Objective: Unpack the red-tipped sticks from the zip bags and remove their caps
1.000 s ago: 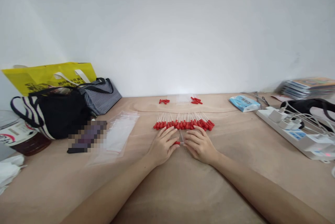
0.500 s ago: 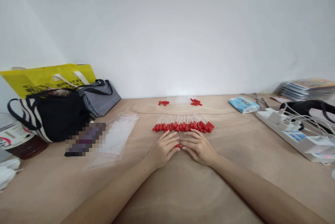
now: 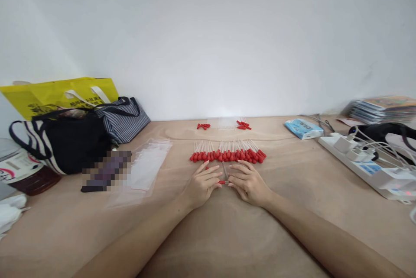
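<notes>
Left hand (image 3: 202, 184) and right hand (image 3: 247, 181) lie low on the table (image 3: 227, 234) at the centre of the frame, fingertips meeting. Between them they pinch one small dropper (image 3: 223, 178), a thin clear tube with a red cap; each hand is closed on an end of it. Just above the hands runs a row of finished droppers (image 3: 228, 153), red caps lined up side by side. Higher still, near the wall, sit loose red caps (image 3: 203, 126) and a few clear tubes (image 3: 227, 123). A clear plastic bag (image 3: 147, 166) lies left of centre. The hands are so near the row that a slip could scatter it, and a hard push might snap the thin tube
</notes>
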Tool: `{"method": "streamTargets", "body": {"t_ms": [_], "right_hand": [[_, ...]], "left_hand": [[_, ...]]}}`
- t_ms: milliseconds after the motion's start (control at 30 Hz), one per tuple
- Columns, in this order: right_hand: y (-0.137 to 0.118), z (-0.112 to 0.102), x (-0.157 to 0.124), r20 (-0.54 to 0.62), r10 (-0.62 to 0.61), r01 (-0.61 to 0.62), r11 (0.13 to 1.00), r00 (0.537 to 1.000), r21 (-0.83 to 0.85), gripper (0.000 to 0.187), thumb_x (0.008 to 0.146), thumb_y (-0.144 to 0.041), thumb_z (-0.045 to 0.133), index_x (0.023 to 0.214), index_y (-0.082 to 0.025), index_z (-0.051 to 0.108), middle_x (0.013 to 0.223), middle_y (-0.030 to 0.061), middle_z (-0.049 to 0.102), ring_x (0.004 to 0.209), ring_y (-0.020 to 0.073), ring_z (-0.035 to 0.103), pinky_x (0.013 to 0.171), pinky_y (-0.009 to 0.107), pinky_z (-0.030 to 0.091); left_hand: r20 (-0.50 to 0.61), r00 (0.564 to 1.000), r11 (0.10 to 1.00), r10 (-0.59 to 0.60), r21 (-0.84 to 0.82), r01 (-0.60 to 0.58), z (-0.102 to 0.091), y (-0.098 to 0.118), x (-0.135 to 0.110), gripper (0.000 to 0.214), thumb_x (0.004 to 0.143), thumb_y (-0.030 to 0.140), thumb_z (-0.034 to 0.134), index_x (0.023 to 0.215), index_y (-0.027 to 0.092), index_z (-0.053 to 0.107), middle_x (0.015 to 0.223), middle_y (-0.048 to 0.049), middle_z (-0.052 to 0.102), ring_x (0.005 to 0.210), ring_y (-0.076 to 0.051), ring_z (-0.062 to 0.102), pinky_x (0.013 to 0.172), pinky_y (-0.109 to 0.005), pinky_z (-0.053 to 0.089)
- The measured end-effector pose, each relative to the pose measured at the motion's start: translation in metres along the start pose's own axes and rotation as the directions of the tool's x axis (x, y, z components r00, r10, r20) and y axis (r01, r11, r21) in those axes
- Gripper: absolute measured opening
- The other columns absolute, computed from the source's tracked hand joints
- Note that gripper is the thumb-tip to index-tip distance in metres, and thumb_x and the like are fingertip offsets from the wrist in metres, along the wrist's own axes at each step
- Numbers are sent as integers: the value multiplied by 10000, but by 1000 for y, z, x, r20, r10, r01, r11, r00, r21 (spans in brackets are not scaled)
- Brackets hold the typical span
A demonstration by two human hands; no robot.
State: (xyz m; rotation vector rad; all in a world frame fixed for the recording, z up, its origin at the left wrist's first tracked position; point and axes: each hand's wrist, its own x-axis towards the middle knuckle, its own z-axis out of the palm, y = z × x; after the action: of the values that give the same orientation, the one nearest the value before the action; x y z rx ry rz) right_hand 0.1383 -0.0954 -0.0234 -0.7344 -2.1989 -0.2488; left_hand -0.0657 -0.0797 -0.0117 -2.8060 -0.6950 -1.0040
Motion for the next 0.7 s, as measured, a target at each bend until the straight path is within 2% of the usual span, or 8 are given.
{"method": "streamTargets", "body": {"t_ms": [200,300,400,467,567,700], "right_hand": [[1,-7,-2,54,14,-15,1000,998,24,152,839,-199,470,841,-204,623,824,20,682,995,176,539,941,407,343],[10,-16,-10,59,116,-116,993,991,1,177,847,-221,459,849,-210,636,823,32,674,925,178,559,862,370,395],[17,-19,-17,18,258,-256,963,966,-80,225,859,-286,442,901,-221,653,727,41,637,685,147,565,667,286,432],[18,-15,-18,11,315,-312,945,949,-100,265,868,-298,415,986,-214,637,673,34,583,592,127,534,571,245,418],[16,-6,-17,62,344,-341,939,937,-49,323,868,-226,363,1117,-172,561,709,41,540,620,132,536,563,237,440],[14,1,-13,117,331,-339,939,936,62,347,832,-135,345,1125,-156,530,765,53,542,666,140,545,623,262,473]], "left_hand": [[-40,999,1000,21,8,-21,-3,-3,-6,186,860,184,446,784,176,615,926,-40,685,949,-150,608,953,-392,389],[-103,994,998,-46,43,51,-12,-10,-13,176,857,172,440,831,180,613,902,-43,682,930,-160,610,896,-382,438],[-162,976,986,-148,53,159,-19,-14,-18,154,847,209,464,870,187,615,858,-47,650,825,-148,608,742,-302,501],[-205,950,967,-236,44,250,-21,-13,-17,169,843,232,463,893,185,618,791,-41,594,717,-127,581,636,-251,500],[-228,886,908,-404,13,418,-19,-12,-15,199,829,227,445,921,169,612,755,-30,514,611,-105,534,551,-225,475],[-116,779,787,-617,-74,612,-16,-15,-15,219,759,190,463,950,147,561,754,-10,502,497,-75,489,462,-202,437]]}}
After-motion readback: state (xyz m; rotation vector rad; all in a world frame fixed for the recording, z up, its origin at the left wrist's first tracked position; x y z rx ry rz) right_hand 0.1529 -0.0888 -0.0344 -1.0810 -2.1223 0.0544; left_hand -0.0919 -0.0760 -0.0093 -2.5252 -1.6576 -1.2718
